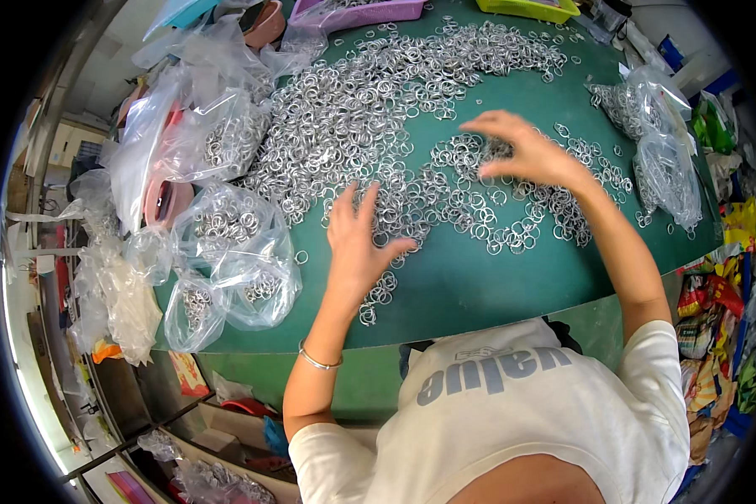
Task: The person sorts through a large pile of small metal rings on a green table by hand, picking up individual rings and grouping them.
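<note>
A large heap of small silver metal rings (336, 126) spreads over the green tabletop (496, 281). At the heap's near left edge, my left hand (357, 231) has its fingers spread, with rings next to the fingertips and thumb. My right hand (521, 151) hovers over a smaller cluster of rings (458, 160), thumb and fingers apart and slightly blurred by motion. Neither hand visibly grips anything. A short trail of rings (378, 290) lies beside my left thumb, toward the table's near edge. A silver bangle (319, 357) circles my left wrist.
Clear plastic bags of rings (227, 214) crowd the table's left side; another bag of rings (668, 172) lies at the right. A purple tray (378, 12) and a yellow tray (529, 9) stand at the far edge. Colourful packages (710, 294) are piled beyond the right edge.
</note>
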A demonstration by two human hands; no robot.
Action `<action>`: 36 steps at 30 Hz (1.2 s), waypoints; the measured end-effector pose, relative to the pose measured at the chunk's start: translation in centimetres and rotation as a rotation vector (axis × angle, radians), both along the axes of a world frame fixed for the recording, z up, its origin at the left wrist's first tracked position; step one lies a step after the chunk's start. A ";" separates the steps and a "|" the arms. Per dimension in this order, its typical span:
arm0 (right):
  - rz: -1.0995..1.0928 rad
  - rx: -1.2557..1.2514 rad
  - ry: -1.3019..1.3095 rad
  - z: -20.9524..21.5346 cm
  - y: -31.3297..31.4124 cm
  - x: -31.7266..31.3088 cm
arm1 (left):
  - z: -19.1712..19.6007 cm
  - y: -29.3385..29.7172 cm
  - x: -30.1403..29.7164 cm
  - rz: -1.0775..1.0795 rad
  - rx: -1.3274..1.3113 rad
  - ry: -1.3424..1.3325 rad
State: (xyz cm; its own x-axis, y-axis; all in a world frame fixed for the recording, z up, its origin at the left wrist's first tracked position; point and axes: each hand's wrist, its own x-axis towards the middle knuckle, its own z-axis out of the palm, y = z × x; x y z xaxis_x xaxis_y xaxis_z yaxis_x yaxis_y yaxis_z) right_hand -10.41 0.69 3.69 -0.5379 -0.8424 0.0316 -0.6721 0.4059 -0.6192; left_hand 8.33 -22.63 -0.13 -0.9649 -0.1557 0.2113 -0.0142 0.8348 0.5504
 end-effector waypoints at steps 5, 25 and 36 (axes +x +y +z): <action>-0.038 0.212 0.279 -4.0 -2.4 3.6 | -1.2 1.3 -1.2 -0.071 -0.212 -0.161; -0.365 -0.323 -0.952 1.4 -0.7 -0.4 | 5.0 -2.1 -3.9 0.020 1.524 -0.114; -0.344 -0.392 -0.775 2.9 -0.3 -2.0 | 6.1 -2.6 -3.5 0.118 1.346 -0.036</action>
